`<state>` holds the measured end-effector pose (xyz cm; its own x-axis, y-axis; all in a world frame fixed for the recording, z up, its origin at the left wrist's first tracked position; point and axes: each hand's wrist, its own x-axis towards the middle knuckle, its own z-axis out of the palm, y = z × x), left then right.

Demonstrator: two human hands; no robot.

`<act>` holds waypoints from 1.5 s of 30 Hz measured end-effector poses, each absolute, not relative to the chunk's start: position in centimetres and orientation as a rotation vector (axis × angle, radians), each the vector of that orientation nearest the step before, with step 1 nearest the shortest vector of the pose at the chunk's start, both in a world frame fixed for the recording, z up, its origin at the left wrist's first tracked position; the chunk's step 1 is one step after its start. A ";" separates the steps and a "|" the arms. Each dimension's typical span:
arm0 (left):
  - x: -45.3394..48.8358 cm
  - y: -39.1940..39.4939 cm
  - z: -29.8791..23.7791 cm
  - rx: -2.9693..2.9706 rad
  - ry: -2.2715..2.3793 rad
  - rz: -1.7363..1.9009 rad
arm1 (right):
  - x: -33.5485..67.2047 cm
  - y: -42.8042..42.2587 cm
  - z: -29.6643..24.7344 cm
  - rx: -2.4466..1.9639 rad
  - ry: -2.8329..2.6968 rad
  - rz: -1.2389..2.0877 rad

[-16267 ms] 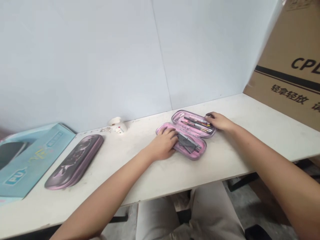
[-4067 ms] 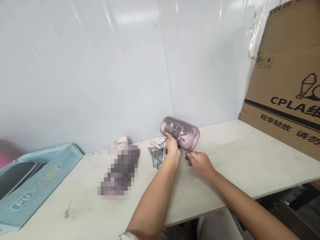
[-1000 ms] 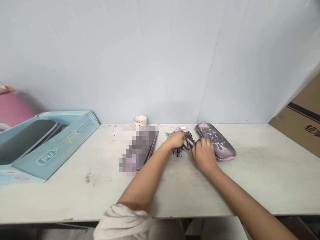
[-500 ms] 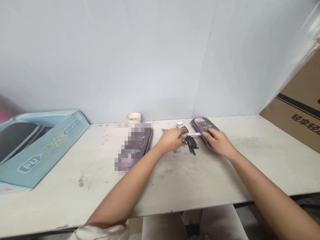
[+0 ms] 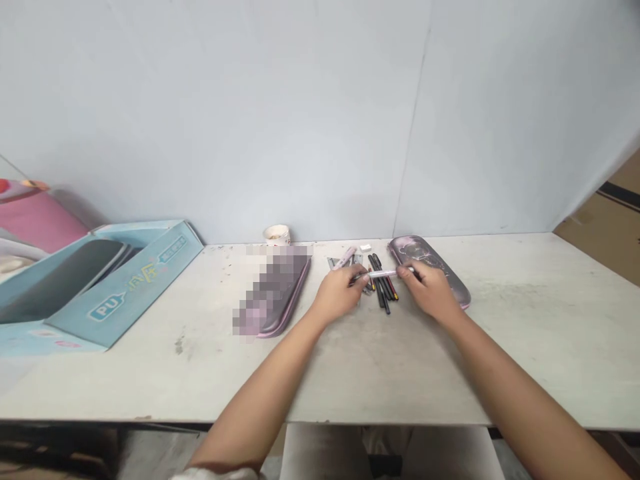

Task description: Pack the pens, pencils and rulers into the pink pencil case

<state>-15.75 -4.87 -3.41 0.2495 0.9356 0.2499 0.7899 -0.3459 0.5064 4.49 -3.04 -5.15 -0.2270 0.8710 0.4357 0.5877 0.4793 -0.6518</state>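
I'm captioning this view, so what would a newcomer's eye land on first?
Probably the bare left hand and right hand, mid-table, holding a slim, pale, shiny pen between them over loose dark pens and pencils. Next, the two glossy, purple-black, rounded pencil cases, one left of the pile, one right. At far left, the large light-blue cardboard box marked PU stands out.

The table (image 5: 370,373) bears pens (image 5: 383,291), cases (image 5: 424,248), box (image 5: 130,283) and cup (image 5: 281,237).
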 end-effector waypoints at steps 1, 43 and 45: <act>-15.7 -5.1 -3.6 2.267 1.615 0.751 | 4.6 -3.1 -5.4 -1.163 -1.951 0.456; -16.2 -5.1 -6.3 2.310 1.669 0.773 | 5.9 -3.2 -6.3 -1.247 -1.844 0.584; -16.7 -4.8 -6.4 2.316 1.760 0.749 | 5.9 -3.1 -6.3 -1.275 -1.816 0.410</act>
